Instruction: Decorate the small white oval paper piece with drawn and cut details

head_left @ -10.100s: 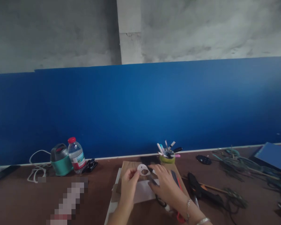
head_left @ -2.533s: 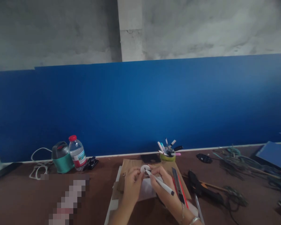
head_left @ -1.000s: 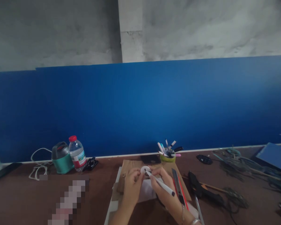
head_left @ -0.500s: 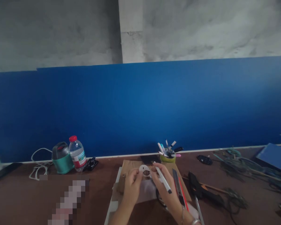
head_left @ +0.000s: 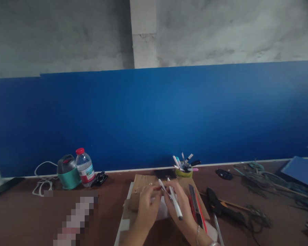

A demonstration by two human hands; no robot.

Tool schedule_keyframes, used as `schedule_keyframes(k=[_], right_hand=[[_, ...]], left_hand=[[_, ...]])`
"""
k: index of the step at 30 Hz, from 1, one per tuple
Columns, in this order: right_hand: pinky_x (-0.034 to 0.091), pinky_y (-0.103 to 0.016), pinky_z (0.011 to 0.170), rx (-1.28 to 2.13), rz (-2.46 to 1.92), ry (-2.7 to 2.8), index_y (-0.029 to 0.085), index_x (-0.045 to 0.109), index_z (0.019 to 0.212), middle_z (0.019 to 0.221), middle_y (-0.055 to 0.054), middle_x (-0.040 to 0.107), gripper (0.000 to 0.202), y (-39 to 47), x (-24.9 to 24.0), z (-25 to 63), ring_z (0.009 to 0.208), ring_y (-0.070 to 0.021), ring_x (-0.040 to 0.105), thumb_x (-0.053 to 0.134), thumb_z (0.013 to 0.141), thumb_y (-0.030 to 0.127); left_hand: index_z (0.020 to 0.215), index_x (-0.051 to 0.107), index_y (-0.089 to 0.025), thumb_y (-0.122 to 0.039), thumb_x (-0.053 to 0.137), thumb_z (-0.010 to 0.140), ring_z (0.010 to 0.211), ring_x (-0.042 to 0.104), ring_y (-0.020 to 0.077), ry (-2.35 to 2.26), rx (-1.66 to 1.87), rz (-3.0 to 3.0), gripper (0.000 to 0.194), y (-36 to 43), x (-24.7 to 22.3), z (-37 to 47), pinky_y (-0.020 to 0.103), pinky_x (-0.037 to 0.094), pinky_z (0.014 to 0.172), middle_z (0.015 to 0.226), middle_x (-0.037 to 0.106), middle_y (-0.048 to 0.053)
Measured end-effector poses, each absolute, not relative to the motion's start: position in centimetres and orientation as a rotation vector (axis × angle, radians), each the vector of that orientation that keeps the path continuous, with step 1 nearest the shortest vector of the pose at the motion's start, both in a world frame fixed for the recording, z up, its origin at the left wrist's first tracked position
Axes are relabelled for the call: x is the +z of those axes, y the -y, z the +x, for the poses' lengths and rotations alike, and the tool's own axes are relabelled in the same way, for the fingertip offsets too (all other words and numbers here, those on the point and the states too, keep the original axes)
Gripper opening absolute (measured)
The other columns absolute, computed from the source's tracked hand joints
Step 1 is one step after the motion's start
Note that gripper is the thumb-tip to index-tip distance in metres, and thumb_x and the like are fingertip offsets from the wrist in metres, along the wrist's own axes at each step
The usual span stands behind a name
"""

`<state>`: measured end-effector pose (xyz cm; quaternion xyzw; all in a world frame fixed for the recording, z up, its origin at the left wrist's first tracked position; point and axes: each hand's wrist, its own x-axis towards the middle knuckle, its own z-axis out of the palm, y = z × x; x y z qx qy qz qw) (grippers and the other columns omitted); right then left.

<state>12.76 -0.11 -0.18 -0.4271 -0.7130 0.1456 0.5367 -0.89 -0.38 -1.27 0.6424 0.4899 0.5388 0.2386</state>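
Observation:
My right hand point(head_left: 178, 200) is closed around a white marker point(head_left: 175, 201) with a dark end, which slants down toward me. My left hand point(head_left: 149, 203) pinches a small white round piece point(head_left: 162, 185), now turned nearly edge-on, so its face is hidden. The right fingertips meet the piece from the other side. Under both hands lie brown cardboard point(head_left: 143, 179) and a pale sheet point(head_left: 163, 210). A red utility knife point(head_left: 197, 206) with its blade showing lies just right of my right hand.
Behind the hands stands a green cup point(head_left: 184, 173) of pens. To the right are a black glue gun point(head_left: 222, 208), tangled wires point(head_left: 261, 179) and a blue folder point(head_left: 301, 172). A water bottle point(head_left: 85, 171) and a teal container point(head_left: 69, 177) stand left. A blue partition point(head_left: 154, 119) closes the back.
The white round piece has turned from face-on to nearly edge-on between my hands. My left hand has rotated and shifted slightly right; the marker has swung to a steeper slant.

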Motion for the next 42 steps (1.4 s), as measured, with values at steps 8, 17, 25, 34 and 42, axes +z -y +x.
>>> schedule_keyframes(k=[8, 17, 25, 34, 42], right_hand=[[0.05, -0.027, 0.077, 0.372, -0.91, 1.795, 0.023, 0.055, 0.102, 0.091, -0.005, 0.063, 0.027, 0.3, -1.0, 12.6, 0.085, -0.0182, 0.062, 0.048, 0.078, 0.012], [0.049, -0.028, 0.082, 0.64, -0.982, 1.549, 0.021, 0.057, 0.098, 0.102, -0.006, 0.066, 0.02, 2.0, 1.6, 12.9, 0.095, -0.0203, 0.061, 0.044, 0.086, 0.03], [0.05, -0.031, 0.079, 0.591, -1.021, 1.493, 0.02, 0.056, 0.079, 0.094, -0.007, 0.07, 0.004, 0.7, 0.3, 12.6, 0.089, -0.0223, 0.065, 0.056, 0.075, 0.021], [0.052, -0.031, 0.074, 0.579, -1.044, 1.489, 0.02, 0.059, 0.077, 0.09, -0.009, 0.071, 0.004, 0.4, 0.0, 12.5, 0.084, -0.0233, 0.066, 0.058, 0.075, 0.023], [0.051, -0.031, 0.078, 0.585, -1.036, 1.525, 0.02, 0.058, 0.08, 0.092, -0.008, 0.07, 0.004, 0.3, -0.2, 12.7, 0.088, -0.0229, 0.065, 0.057, 0.076, 0.022]], left_hand=[[0.09, 0.067, -0.017, -0.043, 0.059, 0.075, 0.09, 0.062, 0.0246, -1.371, 1.434, 1.525, 0.031, 0.0, -0.9, -0.9, 0.035, 0.045, 0.083, 0.091, 0.07, 0.008], [0.074, 0.065, -0.015, -0.047, 0.051, 0.077, 0.069, 0.06, 0.0217, -1.353, 1.416, 1.403, 0.034, -0.6, -1.0, -1.4, 0.027, 0.043, 0.062, 0.067, 0.067, 0.004], [0.079, 0.066, -0.015, -0.045, 0.052, 0.077, 0.074, 0.061, 0.0218, -1.309, 1.401, 1.39, 0.034, -0.8, -1.6, -1.3, 0.027, 0.045, 0.066, 0.073, 0.069, 0.004], [0.088, 0.068, -0.015, -0.043, 0.049, 0.081, 0.08, 0.062, 0.0227, -1.268, 1.408, 1.441, 0.034, -0.4, -1.0, -1.3, 0.029, 0.046, 0.073, 0.083, 0.071, 0.007], [0.089, 0.068, -0.015, -0.042, 0.049, 0.082, 0.078, 0.062, 0.0223, -1.28, 1.412, 1.463, 0.034, -0.4, -0.9, -1.3, 0.029, 0.046, 0.072, 0.082, 0.071, 0.006]])
